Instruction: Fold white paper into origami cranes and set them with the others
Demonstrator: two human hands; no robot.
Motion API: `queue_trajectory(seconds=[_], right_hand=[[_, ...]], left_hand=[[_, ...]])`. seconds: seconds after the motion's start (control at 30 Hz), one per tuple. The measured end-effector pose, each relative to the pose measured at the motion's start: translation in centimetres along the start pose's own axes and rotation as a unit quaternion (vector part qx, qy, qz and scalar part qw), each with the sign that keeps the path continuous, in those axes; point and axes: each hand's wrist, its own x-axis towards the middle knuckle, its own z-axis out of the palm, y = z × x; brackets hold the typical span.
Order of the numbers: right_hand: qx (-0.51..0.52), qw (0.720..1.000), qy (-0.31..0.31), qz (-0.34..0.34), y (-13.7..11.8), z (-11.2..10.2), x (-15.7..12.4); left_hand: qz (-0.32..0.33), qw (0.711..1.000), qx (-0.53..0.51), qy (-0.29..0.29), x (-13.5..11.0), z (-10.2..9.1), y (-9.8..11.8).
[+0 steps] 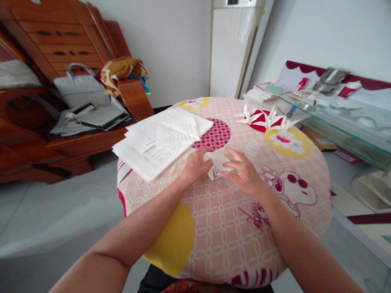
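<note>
A small piece of printed white paper, folded to an angular shape, lies low over the round table's patterned cloth. My left hand grips its left side, thumb on top and the other fingers partly hidden. From the right, my right hand reaches to the paper with fingers spread, some tips touching its right edge. Left of the paper, a stack of printed sheets carries a loose creased sheet. Several folded white paper cranes stand at the table's back right.
A glass-topped shelf borders the table on the right, bearing a pile of papers, metal bowls and a red-and-white cup. Behind left stands a wooden bench with a grey bag. A tall white cabinet unit is at the back.
</note>
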Motion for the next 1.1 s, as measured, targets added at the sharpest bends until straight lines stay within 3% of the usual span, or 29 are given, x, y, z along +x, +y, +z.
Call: queue_trajectory(seconds=[0.07,0.13,0.23,0.3,0.6,0.83,1.1], right_hand=[[-0.059,0.997,0.002,-0.052,-0.6,0.0,-0.1],[-0.112,0.989,-0.038,-0.089,-1.2,0.1,-0.2],[-0.174,0.973,-0.118,-0.095,-2.0,0.6,-0.2],[-0.197,0.968,-0.139,-0.075,-2.2,1.0,-0.2],[-0.212,0.97,-0.115,0.043,-3.3,2.7,0.0],[-0.151,0.979,-0.091,0.099,-3.1,3.3,-0.1],[-0.162,0.981,-0.051,0.093,-2.9,4.0,-0.1]], left_hand=[[-0.003,1.0,0.003,0.001,0.0,0.1,0.0],[-0.006,1.0,0.004,0.003,0.0,0.2,0.1],[-0.011,1.0,0.008,0.006,0.1,0.2,0.1],[-0.014,1.0,0.01,0.007,0.1,0.2,0.2],[0.004,1.0,-0.011,0.004,0.2,-0.1,0.7],[0.031,0.996,-0.083,-0.028,0.1,-0.4,0.4],[0.047,0.994,-0.093,-0.026,0.1,-0.5,0.2]])
